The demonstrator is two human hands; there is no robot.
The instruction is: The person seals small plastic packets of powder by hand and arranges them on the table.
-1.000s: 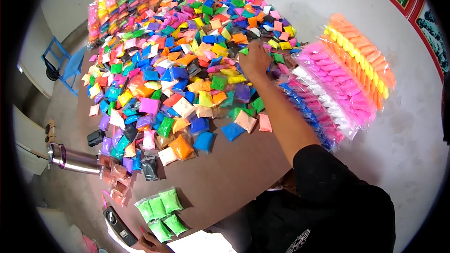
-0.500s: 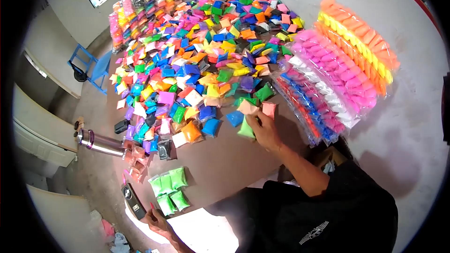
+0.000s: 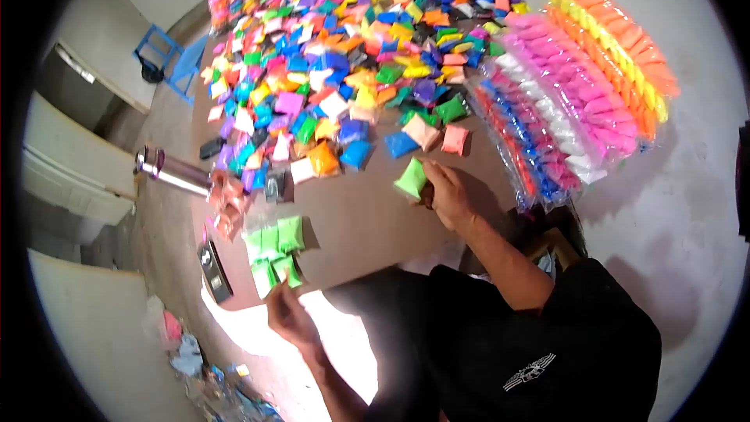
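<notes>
Pinched in the fingers of my right hand (image 3: 449, 194) is a light green packet (image 3: 412, 178), held over the brown table. My left hand (image 3: 292, 316) is near the table's front edge, just below a group of several light green packets (image 3: 269, 241). Its fingers look drawn together, and something small and reddish shows at the tips, too blurred to name. A pink packet (image 3: 455, 140), a peach packet (image 3: 422, 132) and a blue packet (image 3: 400, 144) lie beyond my right hand.
A large heap of coloured packets (image 3: 336, 55) covers the table's far part. Long bagged strips (image 3: 578, 94) lie at the right. On the left are a metal flask (image 3: 173, 170), a black device (image 3: 213, 272) and a blue chair (image 3: 184, 62).
My right hand has come back from the heap with a light green packet and moved nearer to me. My left hand has risen towards the green packets. The view has shifted.
</notes>
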